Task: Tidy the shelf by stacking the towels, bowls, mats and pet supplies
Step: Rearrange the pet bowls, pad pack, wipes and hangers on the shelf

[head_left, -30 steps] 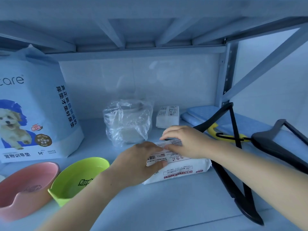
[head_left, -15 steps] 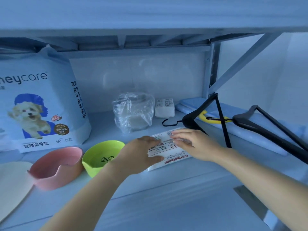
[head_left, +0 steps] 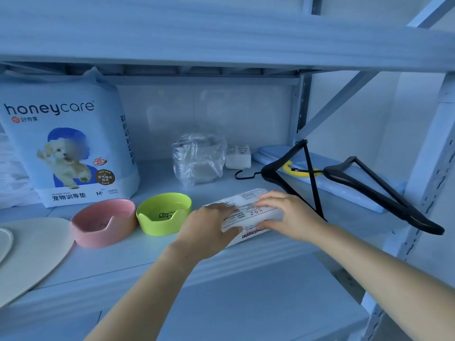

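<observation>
As the left hand and right hand grip its ends, the white plastic-wrapped pack runs left-right, lime-green notched bowl just left, black hanger crowding right.

We take the white labelled pack, gripped by our left hand and right hand, as the mark. Just left of it stands the green bowl, with the pink bowl just beside that, so that side is tight. Right of it a black hanger leans up close behind our right hand, with a second hanger beyond. Behind it the shelf board lies open up to a plastic-wrapped bundle and a small white pack. Above it we have open air up to the upper shelf. In front of it nothing blocks the way.
</observation>
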Action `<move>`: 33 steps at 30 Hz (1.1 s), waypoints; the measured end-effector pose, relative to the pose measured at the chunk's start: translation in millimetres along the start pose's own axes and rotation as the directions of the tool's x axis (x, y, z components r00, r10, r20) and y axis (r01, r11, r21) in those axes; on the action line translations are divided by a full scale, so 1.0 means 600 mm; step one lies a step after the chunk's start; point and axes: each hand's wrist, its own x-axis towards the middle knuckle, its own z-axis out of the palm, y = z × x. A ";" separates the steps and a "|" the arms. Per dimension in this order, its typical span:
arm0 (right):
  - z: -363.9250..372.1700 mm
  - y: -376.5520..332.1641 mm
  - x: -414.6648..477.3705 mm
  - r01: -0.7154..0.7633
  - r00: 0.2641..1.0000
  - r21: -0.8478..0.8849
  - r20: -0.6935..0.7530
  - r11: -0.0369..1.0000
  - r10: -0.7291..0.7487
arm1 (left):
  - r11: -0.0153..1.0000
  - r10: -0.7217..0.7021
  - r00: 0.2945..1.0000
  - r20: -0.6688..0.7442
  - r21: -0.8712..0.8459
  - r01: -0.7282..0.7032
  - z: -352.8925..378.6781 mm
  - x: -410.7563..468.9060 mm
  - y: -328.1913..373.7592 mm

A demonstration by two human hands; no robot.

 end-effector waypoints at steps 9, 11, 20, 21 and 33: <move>-0.017 0.006 0.024 0.035 0.998 0.026 0.054 0.999 -0.037 | 0.998 -0.057 0.996 -0.071 -0.001 0.057 -0.006 0.005 0.014; -0.029 0.009 0.038 0.027 0.997 0.053 0.075 0.998 -0.031 | 0.997 -0.072 0.996 -0.044 0.007 0.073 -0.007 0.009 0.017; -0.060 0.044 0.052 0.089 0.992 0.080 -0.092 0.993 -0.082 | 0.983 -0.184 0.981 -0.067 0.008 0.185 -0.010 0.046 0.040; -0.064 0.051 0.050 0.091 0.988 0.063 -0.132 0.994 -0.082 | 0.980 -0.200 0.977 -0.077 0.001 0.201 -0.010 0.051 0.044; -0.065 0.101 0.042 0.104 0.993 0.064 -0.063 0.993 -0.100 | 0.879 -0.472 0.868 -0.156 -0.167 0.448 0.007 0.117 0.075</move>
